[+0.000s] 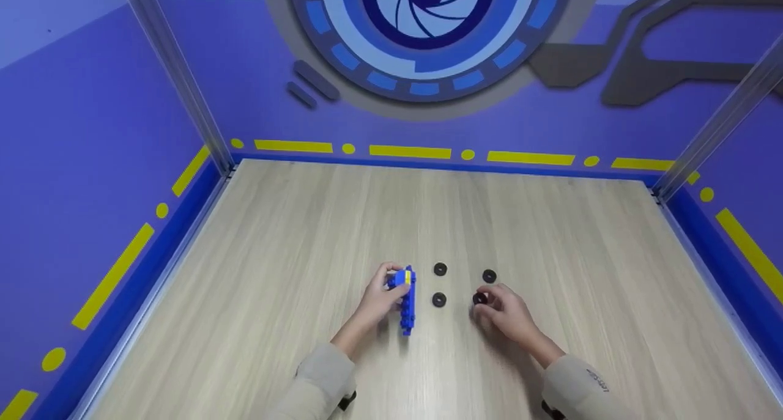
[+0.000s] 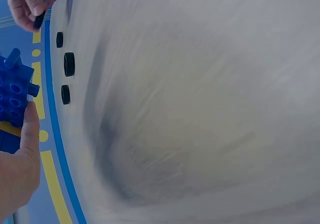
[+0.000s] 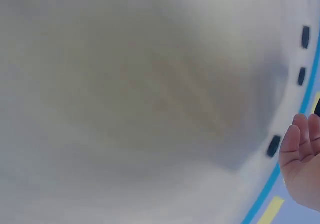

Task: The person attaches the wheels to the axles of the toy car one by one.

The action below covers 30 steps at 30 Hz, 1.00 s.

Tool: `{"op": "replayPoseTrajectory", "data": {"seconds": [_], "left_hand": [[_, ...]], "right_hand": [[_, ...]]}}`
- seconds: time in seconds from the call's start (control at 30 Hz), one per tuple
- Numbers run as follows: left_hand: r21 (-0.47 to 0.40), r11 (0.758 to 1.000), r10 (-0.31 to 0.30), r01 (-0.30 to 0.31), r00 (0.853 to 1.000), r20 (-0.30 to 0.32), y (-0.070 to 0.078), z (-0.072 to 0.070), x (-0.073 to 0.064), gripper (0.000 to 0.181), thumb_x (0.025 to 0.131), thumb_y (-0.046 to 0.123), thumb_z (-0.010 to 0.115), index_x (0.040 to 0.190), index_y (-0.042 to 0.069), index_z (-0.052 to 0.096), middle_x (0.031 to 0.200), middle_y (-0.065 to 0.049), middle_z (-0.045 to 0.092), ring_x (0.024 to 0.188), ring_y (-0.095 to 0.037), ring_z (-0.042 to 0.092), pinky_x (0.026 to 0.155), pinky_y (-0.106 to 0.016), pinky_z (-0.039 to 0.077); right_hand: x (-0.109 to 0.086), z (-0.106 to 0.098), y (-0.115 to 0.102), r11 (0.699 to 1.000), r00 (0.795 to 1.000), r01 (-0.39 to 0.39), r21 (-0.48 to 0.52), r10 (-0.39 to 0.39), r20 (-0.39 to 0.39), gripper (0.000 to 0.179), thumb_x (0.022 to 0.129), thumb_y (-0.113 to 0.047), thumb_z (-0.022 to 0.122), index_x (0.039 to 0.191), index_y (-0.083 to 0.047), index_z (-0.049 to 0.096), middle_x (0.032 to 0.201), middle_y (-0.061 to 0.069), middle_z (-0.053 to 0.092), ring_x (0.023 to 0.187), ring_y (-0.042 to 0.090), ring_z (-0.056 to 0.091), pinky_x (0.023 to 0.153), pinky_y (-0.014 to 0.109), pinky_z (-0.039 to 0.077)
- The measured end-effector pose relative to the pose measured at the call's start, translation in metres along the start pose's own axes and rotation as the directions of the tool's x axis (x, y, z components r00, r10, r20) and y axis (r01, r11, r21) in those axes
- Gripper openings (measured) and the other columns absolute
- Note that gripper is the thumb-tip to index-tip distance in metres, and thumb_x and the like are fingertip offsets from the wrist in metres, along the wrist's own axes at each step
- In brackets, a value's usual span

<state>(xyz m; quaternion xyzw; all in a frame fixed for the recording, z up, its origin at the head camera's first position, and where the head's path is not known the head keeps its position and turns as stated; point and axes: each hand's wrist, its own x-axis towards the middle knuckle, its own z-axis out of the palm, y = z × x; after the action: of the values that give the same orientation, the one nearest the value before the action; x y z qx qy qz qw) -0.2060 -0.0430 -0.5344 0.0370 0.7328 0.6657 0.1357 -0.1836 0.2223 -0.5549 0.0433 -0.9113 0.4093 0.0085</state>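
My left hand [image 1: 379, 299] grips a blue toy-brick assembly [image 1: 408, 313], long and narrow, with a yellow piece near its far end. Round studs and short pegs show on the blue bricks [image 2: 15, 88] in the left wrist view, with a finger along their edge. Between thumb and fingers, my right hand [image 1: 511, 315] pinches a small black toy wheel [image 1: 480, 298] above the table. Three similar wheels lie flat: one far left [image 1: 440, 269], one near left [image 1: 439, 299], and one [image 1: 489, 276] just beyond the right fingers.
The light wood-grain table [image 1: 293, 243] runs back to a blue-purple wall [image 1: 214, 59] with yellow dashes. Side walls and metal posts [image 1: 177, 71] bound it left and right.
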Motion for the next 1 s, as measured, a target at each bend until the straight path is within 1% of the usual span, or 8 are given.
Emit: {"op": "replayPoseTrajectory", "data": {"seconds": [0.07, 0.13, 0.33, 0.43, 0.63, 0.73, 0.87, 1.0], "left_hand": [[-0.019, 1.0, -0.008, 0.008, 1.0, 0.009, 0.001, 0.001, -0.001, 0.039, 0.086, 0.018, 0.053, 0.122, 0.013, 0.038, 0.121, -0.017, 0.046, 0.09, -0.024, 0.056, 0.07, -0.036, 0.051], [-0.029, 1.0, 0.001, 0.0, 1.0, 0.018, 0.004, 0.002, -0.002, 0.04, 0.086, 0.018, 0.053, 0.123, 0.012, 0.037, 0.121, -0.018, 0.046, 0.09, -0.024, 0.056, 0.071, -0.037, 0.051], [-0.04, 0.999, 0.013, -0.012, 1.0, 0.018, 0.024, 0.004, -0.013, 0.039, 0.087, 0.013, 0.05, 0.123, 0.008, 0.036, 0.12, -0.021, 0.045, 0.092, -0.025, 0.056, 0.075, -0.041, 0.05], [-0.045, 0.999, 0.01, -0.009, 1.0, 0.008, 0.029, 0.005, -0.015, 0.038, 0.087, 0.012, 0.05, 0.123, 0.006, 0.036, 0.121, -0.022, 0.045, 0.092, -0.026, 0.056, 0.075, -0.041, 0.05], [-0.086, 0.996, 0.002, -0.003, 1.0, -0.008, 0.015, 0.01, -0.006, 0.039, 0.086, 0.014, 0.053, 0.122, 0.009, 0.039, 0.122, -0.021, 0.045, 0.095, -0.028, 0.056, 0.074, -0.042, 0.05], [-0.075, 0.997, 0.001, -0.002, 1.0, -0.015, 0.009, 0.013, -0.003, 0.04, 0.086, 0.017, 0.054, 0.123, 0.012, 0.038, 0.123, -0.02, 0.044, 0.099, -0.029, 0.054, 0.075, -0.042, 0.05], [-0.054, 0.999, -0.001, 0.0, 1.0, -0.023, 0.008, 0.017, -0.002, 0.041, 0.087, 0.019, 0.053, 0.124, 0.011, 0.037, 0.123, -0.019, 0.043, 0.101, -0.031, 0.053, 0.075, -0.043, 0.05], [-0.063, 0.998, 0.0, -0.001, 1.0, -0.022, 0.01, 0.019, -0.004, 0.04, 0.087, 0.017, 0.053, 0.123, 0.011, 0.038, 0.121, -0.02, 0.044, 0.097, -0.029, 0.055, 0.074, -0.042, 0.051]], "right_hand": [[-0.001, 0.001, -0.007, 0.999, 0.999, 0.039, 0.015, -0.039, 0.007, 0.029, 0.074, -0.011, 0.067, 0.102, -0.007, 0.061, 0.078, -0.001, 0.052, 0.068, 0.009, 0.048, 0.058, 0.02, 0.041], [-0.001, 0.003, -0.013, 0.997, 0.997, 0.075, 0.027, -0.076, 0.023, 0.028, 0.075, -0.011, 0.067, 0.102, -0.007, 0.061, 0.077, -0.001, 0.051, 0.067, 0.008, 0.048, 0.058, 0.019, 0.041], [-0.004, 0.005, -0.028, 0.99, 0.988, 0.135, 0.045, -0.138, 0.069, 0.029, 0.076, -0.013, 0.066, 0.104, -0.004, 0.06, 0.077, -0.001, 0.052, 0.066, 0.007, 0.049, 0.057, 0.019, 0.043], [-0.006, 0.006, -0.034, 0.984, 0.98, 0.17, 0.056, -0.175, 0.094, 0.03, 0.077, -0.017, 0.065, 0.104, -0.004, 0.059, 0.076, -0.002, 0.053, 0.065, 0.006, 0.048, 0.057, 0.019, 0.043], [-0.011, 0.01, -0.049, 0.972, 0.962, 0.221, 0.08, -0.231, 0.148, 0.033, 0.079, -0.025, 0.063, 0.104, -0.004, 0.057, 0.077, -0.001, 0.056, 0.064, 0.005, 0.048, 0.057, 0.019, 0.043], [-0.014, 0.013, -0.056, 0.966, 0.952, 0.245, 0.078, -0.255, 0.167, 0.033, 0.08, -0.026, 0.062, 0.105, -0.005, 0.057, 0.078, -0.002, 0.056, 0.064, 0.005, 0.048, 0.056, 0.019, 0.042], [-0.017, 0.016, -0.062, 0.955, 0.941, 0.288, 0.074, -0.297, 0.162, 0.031, 0.08, -0.025, 0.062, 0.105, -0.006, 0.057, 0.075, -0.004, 0.056, 0.063, 0.002, 0.047, 0.055, 0.018, 0.042], [-0.021, 0.018, -0.068, 0.94, 0.93, 0.335, 0.065, -0.341, 0.139, 0.03, 0.08, -0.024, 0.063, 0.104, -0.007, 0.056, 0.077, -0.004, 0.057, 0.064, 0.002, 0.048, 0.055, 0.018, 0.043]]}}
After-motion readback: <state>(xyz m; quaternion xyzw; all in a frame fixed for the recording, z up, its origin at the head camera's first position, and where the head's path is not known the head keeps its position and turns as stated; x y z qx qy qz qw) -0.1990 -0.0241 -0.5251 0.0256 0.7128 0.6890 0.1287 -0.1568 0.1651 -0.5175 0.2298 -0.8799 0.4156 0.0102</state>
